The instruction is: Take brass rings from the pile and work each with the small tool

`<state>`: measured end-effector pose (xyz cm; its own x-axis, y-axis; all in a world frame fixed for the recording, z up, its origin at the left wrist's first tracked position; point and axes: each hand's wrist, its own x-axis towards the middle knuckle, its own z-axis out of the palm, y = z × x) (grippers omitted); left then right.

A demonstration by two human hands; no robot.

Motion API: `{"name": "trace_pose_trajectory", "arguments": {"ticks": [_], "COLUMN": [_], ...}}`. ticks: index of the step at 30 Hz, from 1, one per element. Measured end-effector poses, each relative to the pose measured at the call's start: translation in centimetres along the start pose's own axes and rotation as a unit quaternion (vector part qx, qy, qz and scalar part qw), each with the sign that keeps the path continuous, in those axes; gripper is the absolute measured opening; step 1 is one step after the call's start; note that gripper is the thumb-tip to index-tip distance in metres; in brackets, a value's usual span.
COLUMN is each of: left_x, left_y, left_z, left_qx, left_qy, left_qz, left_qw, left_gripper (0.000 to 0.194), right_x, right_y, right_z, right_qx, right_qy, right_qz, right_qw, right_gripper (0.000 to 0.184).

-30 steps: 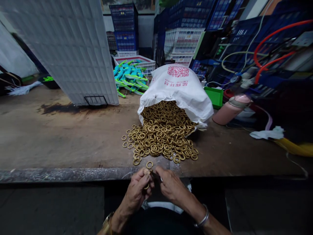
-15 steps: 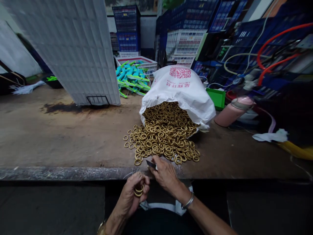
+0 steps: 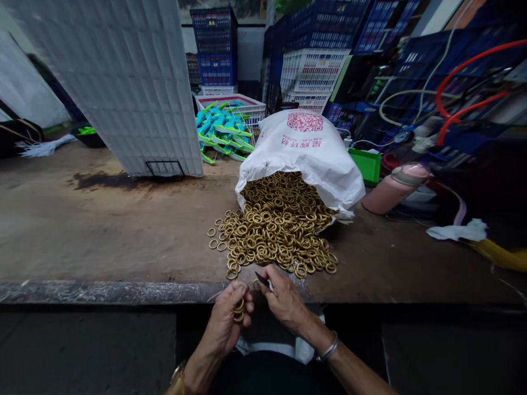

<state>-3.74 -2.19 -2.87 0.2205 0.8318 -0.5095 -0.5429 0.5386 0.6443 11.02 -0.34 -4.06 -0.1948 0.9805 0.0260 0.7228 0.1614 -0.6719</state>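
My left hand (image 3: 228,312) is closed around a few brass-coloured rings (image 3: 239,314), just in front of the table edge. In my right hand (image 3: 286,302) is a small knife, its dark pointed blade (image 3: 262,279) sticking out to the left past the fingers. A single ring (image 3: 256,283) shows partly beside the blade, near the table edge. Beyond both hands lies a heap of the same rings (image 3: 272,236), spilling from the mouth of a white sack (image 3: 304,151) with red print.
A tall pale ribbed panel (image 3: 135,93) stands at the left on the table (image 3: 102,236). Turquoise and green plastic pieces (image 3: 225,131) are piled behind it. A pink bottle (image 3: 391,189), a green tray (image 3: 365,164) and red hoses are to the right; stacked crates (image 3: 315,71) stand behind.
My right hand first moved left and forward over the lone ring, then back slightly towards the edge. My left hand drew back, then rose a little, still holding rings. The view shifted slightly.
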Motion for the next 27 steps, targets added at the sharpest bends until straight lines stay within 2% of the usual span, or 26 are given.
{"name": "trace_pose_trajectory", "arguments": {"ticks": [3,8,11,13,19,22,27], "left_x": [0.3,0.3,0.2,0.3,0.7,0.6,0.2], "left_y": [-0.6,-0.8,-0.6,-0.5,-1.1,-1.0,-0.7], "left_z": [0.6,1.1,1.5,1.5,1.1,1.3,1.7], "left_qx": [0.063,0.181,0.244,0.256,0.183,0.142,0.109], "left_qy": [0.015,0.011,0.017,0.012,-0.053,-0.067,-0.07], "left_qz": [0.046,0.077,0.14,0.156,0.019,-0.008,-0.016], "left_qw": [0.997,0.98,0.96,0.954,0.981,0.988,0.991], "left_gripper": [0.033,0.029,0.026,0.025,0.031,0.031,0.03], "right_x": [-0.4,-0.5,-0.3,-0.2,-0.1,-0.2,-0.1], "right_y": [-0.5,-1.2,-1.1,-0.9,-1.1,-1.3,-0.8], "right_z": [-0.5,-1.0,-1.0,-1.0,-1.3,-1.5,-1.7], "right_qx": [0.058,0.158,0.203,0.217,0.185,0.187,0.23], "right_qy": [0.01,-0.009,-0.026,-0.029,-0.003,-0.01,-0.022], "right_qz": [-0.001,0.023,0.06,0.072,0.07,0.069,0.066], "right_qw": [0.998,0.987,0.977,0.973,0.98,0.98,0.971], "right_gripper": [0.003,0.014,0.018,0.02,0.02,0.021,0.02]}}
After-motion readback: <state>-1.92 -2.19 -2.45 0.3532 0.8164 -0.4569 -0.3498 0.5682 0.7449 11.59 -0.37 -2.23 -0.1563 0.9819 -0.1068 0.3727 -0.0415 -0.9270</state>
